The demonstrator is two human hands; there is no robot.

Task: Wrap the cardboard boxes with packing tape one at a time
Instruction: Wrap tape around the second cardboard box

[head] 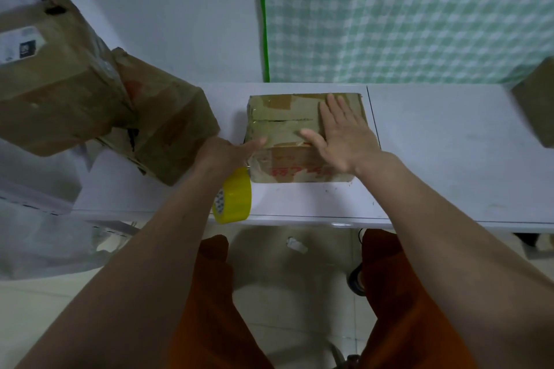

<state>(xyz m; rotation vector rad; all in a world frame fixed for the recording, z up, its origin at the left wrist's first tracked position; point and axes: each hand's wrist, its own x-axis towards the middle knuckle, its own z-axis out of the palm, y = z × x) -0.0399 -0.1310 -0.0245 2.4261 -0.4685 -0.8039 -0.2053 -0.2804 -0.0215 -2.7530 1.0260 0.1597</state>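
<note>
The cardboard box (302, 135) is being pressed flat on the white table (434, 159) by the open right hand (341, 132); the left hand (230, 150), fingers extended, is touching its edge. Yellow tape (233, 198) and stacked boxes (90, 99) are crowding the left.

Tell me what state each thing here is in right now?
small cardboard box: flaps shut, top seam partly taped
yellow tape roll: on edge at the table's front, beside the box
right hand: flat on the box top
left hand: fingers touch the box's left edge
stacked boxes: piled at left
</note>
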